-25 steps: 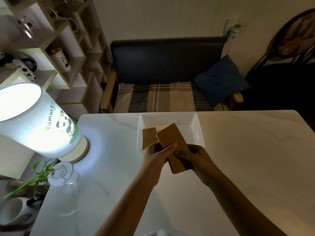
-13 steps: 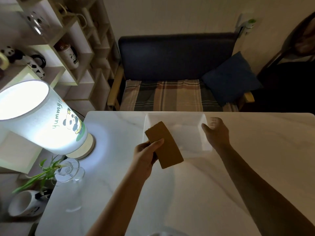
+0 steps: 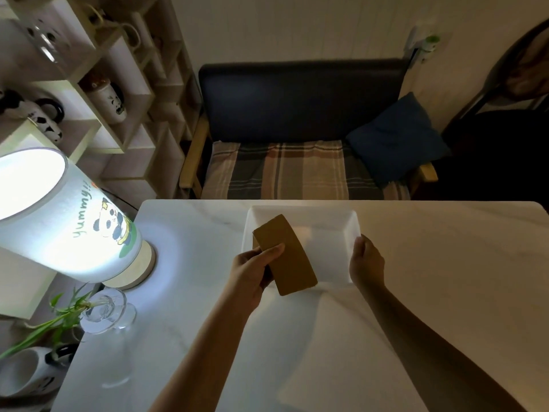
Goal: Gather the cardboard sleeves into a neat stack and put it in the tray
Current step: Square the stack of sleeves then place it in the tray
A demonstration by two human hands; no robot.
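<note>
My left hand grips a stack of brown cardboard sleeves by its left edge, thumb on top. The stack is tilted and hangs over the near left part of the white tray. That tray is shallow and rectangular and sits at the far middle of the white table. My right hand rests on the tray's near right corner with its fingers curled over the rim.
A lit lamp with a panda picture stands at the table's left edge. An upturned glass and a green plant are beside it. Beyond the table are a dark sofa and a shelf with mugs.
A second ago both hands held the sleeves together. My right hand let go, went to the tray's far right rim and now sits on its near right corner. The stack stays in my left hand.
</note>
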